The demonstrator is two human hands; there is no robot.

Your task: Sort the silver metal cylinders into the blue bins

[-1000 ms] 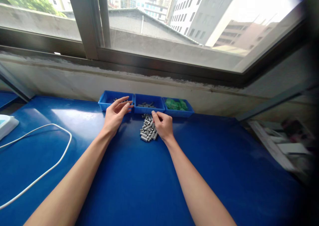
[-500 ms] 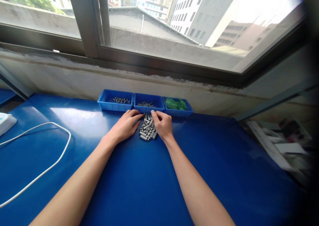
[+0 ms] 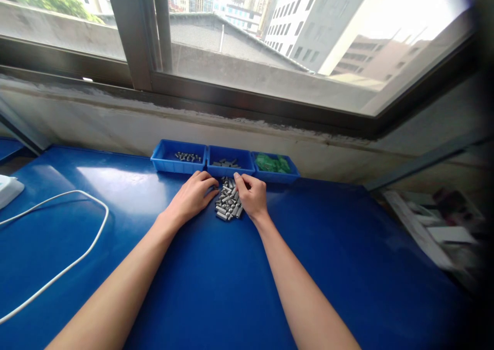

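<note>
A pile of small grey metal parts (image 3: 228, 202) lies on the blue table between my hands. At the pile's left edge is my left hand (image 3: 196, 191), palm down, thumb and fingers apart, holding nothing that I can see. My right hand (image 3: 252, 192) is at the upper right of the pile, its fingers curled and thumb against the index finger; anything pinched there is too small to make out. Just behind stand three blue bins: the left bin (image 3: 177, 165) holds small metal pieces, the middle bin (image 3: 231, 169) grey parts, the right bin (image 3: 276, 176) green pieces.
A white cable (image 3: 101, 231) loops over the left of the blue table (image 3: 216, 288), near a white device (image 3: 10, 190) at the left edge. Behind the bins are a wall and a window frame (image 3: 247, 103). Blurred items (image 3: 451, 234) lie beyond the table's right edge.
My left hand has drawn slightly left, its fingertips now off the top of the pile. My right hand has stayed almost in place, still curled.
</note>
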